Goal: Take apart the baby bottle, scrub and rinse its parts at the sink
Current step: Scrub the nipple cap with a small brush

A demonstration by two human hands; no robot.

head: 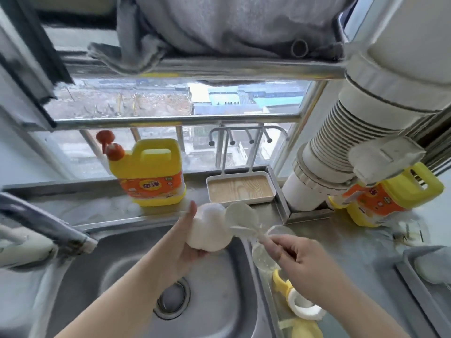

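Left hand (185, 242) grips the white bottle part (207, 230) above the sink (136, 276); right hand (300, 262) pinches the brush (246, 231) handle. Recommend working bristles into all inner surfaces, rotating steadily.

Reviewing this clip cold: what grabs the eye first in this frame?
The two hands over the steel sink: the left hand holds a white bottle part, and the right hand grips a white brush handle aimed at it. Next, the bright yellow detergent jug on the ledge behind, and a second jug at right.
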